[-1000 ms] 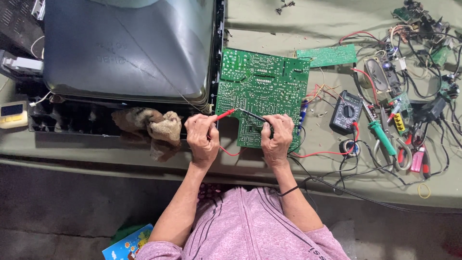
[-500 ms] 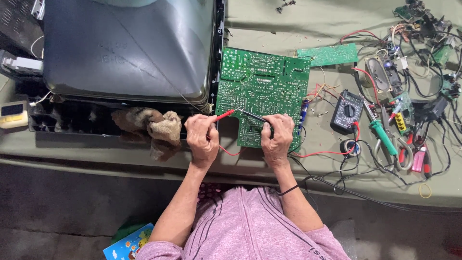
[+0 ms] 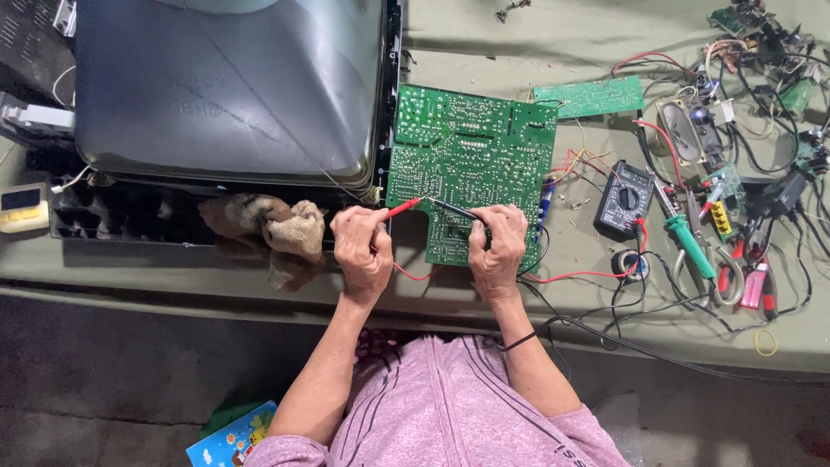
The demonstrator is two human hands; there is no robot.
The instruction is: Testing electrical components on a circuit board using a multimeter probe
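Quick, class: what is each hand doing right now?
Left hand: closed on the red probe.
Right hand: closed on the black probe, both tips on the green circuit board.

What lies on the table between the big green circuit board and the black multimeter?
In the head view, between the circuit board and the multimeter lie thin loose coloured wires on the bare green table; nothing bigger.

A large grey picture-tube screen (image 3: 229, 86) is laid face-up at upper left, a small grey meter display (image 3: 634, 175) is seen at right, and a colourful printed package (image 3: 232, 437) lies on the floor below.
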